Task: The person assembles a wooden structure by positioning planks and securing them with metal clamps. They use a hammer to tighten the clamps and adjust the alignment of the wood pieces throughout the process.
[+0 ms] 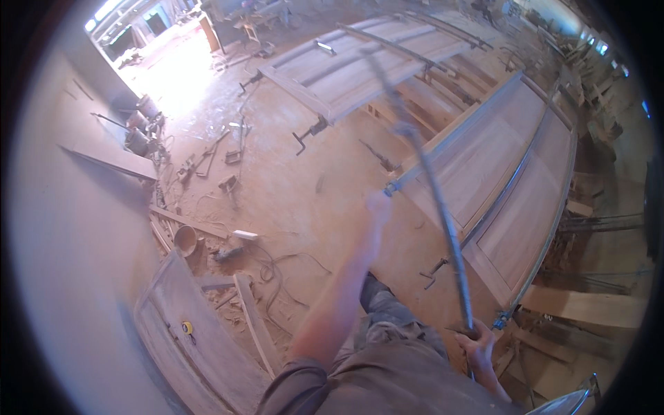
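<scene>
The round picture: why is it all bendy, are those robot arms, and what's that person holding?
No robot here! Those are a person's own two arms. A camera worn on their head looks down, and its very wide fisheye lens makes straight edges bend. The right hand is closed around a long thin bar. The left hand stretches forward and looks blurry; it's near a blue clamp end, but I can't tell if it touches. A big wooden panel lies ahead on the right, with a second panel farther off. A round container is on the dusty floor. At lower left, a yellow tape measure rests on a wooden board.
</scene>
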`<move>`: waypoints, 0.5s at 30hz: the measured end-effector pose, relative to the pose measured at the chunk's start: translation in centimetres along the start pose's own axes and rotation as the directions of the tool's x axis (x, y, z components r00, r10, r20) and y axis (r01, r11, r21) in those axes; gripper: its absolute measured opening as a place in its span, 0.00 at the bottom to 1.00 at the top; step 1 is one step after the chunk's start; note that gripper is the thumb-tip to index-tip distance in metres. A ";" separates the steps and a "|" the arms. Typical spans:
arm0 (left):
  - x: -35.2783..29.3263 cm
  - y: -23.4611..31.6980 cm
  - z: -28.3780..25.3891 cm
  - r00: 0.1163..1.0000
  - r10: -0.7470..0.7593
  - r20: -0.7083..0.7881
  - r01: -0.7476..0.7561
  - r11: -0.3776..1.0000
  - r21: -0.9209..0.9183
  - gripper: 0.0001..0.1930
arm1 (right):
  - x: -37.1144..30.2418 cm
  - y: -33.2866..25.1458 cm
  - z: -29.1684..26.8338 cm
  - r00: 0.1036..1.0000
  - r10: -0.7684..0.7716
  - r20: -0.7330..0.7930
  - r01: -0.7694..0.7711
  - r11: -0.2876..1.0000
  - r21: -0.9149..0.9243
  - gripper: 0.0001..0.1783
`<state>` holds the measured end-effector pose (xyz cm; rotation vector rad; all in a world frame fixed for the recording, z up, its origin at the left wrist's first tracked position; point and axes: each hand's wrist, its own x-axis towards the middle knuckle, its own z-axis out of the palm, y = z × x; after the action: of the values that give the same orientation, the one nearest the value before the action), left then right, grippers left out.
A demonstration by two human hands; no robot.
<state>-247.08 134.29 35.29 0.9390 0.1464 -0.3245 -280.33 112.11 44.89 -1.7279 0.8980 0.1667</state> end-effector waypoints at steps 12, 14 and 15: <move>4.2 21.7 -22.4 0.833 0.176 -0.524 -0.455 0.757 -0.469 0.24 | 11.4 -14.6 17.7 0.797 -0.162 0.582 0.248 0.966 -0.070 0.20; 3.9 24.6 -26.3 0.781 0.229 -0.581 -0.547 0.699 -0.461 0.23 | 13.5 -17.2 19.9 0.745 -0.268 0.611 0.446 0.881 -0.157 0.20; 3.8 26.4 -27.9 0.763 0.226 -0.606 -0.567 0.684 -0.459 0.23 | 14.6 -18.4 21.2 0.754 -0.268 0.600 0.471 0.858 -0.208 0.20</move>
<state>-234.20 170.53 38.23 0.3378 0.4892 0.4106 -251.54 125.15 43.54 -1.9954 0.0714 0.5551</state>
